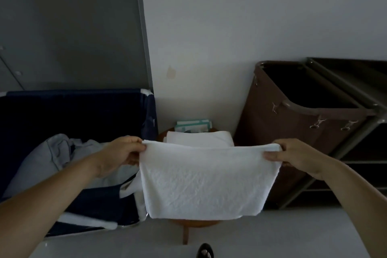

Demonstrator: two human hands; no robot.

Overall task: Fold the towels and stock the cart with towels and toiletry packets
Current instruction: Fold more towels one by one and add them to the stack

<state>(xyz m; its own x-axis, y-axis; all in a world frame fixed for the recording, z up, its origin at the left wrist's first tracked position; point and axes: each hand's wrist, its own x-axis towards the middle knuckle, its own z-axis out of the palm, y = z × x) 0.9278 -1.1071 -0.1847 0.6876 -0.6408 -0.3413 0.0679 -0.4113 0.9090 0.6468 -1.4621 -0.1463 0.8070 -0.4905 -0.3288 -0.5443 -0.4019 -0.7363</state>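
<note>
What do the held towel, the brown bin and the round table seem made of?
Towel: likely cotton terry, matte; nubbly, crinkled surface.
Brown bin: probably fabric, matte; soft sides hung by metal rings.
Round table: seemingly wood; warm brown edge.

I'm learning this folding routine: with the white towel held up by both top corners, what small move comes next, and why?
Probably bring the left hand across to the right hand, halving the white towel. It hangs flat and stretched between both hands, wider than the folded towels stacked behind it.
</note>
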